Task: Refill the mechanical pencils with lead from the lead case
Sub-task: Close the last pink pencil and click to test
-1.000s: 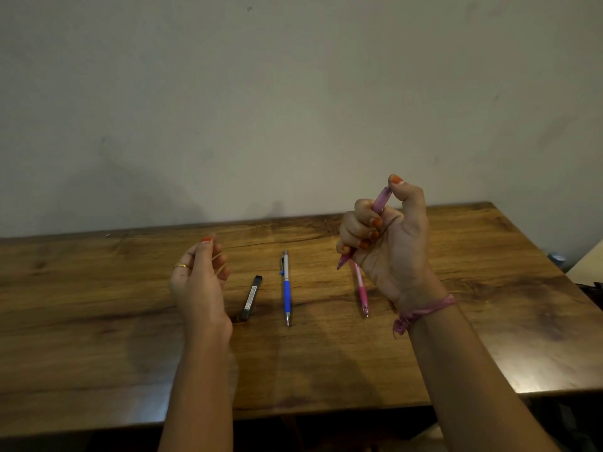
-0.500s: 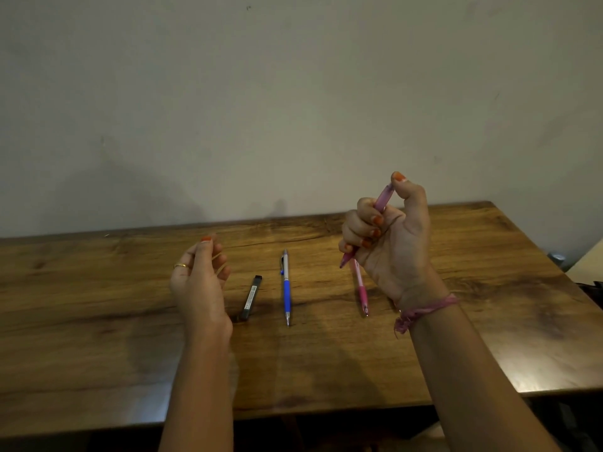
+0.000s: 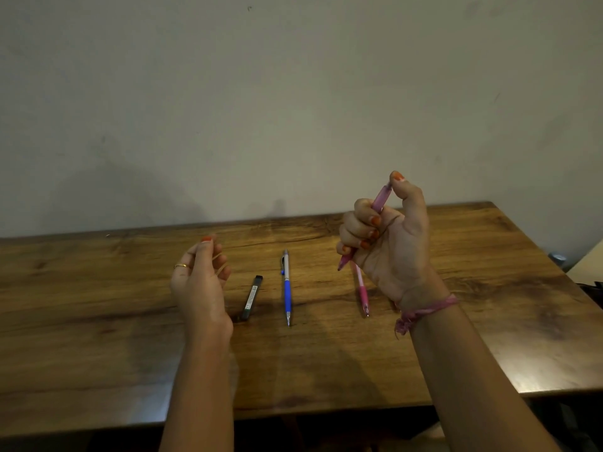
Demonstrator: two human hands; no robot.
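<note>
My right hand [image 3: 394, 252] is raised above the wooden table [image 3: 98, 337] and grips a purple mechanical pencil [image 3: 380, 199] in its curled fingers. The thumb rests on the pencil's top end, and its tip points down to the left. My left hand [image 3: 199, 282] hovers at the left with its fingers loosely curled towards the thumb; I see nothing in it. On the table between my hands lie the dark lead case [image 3: 252, 297] and a blue and silver mechanical pencil [image 3: 286, 288]. A pink mechanical pencil [image 3: 361, 290] lies under my right hand.
A plain wall stands right behind the table's far edge. At the far right, past the table's corner, a pale object [image 3: 587, 265] and a small grey thing [image 3: 557, 257] show.
My right hand has risen very slightly with the purple pencil, the thumb still on its top. The left hand and the things on the table have not moved.
</note>
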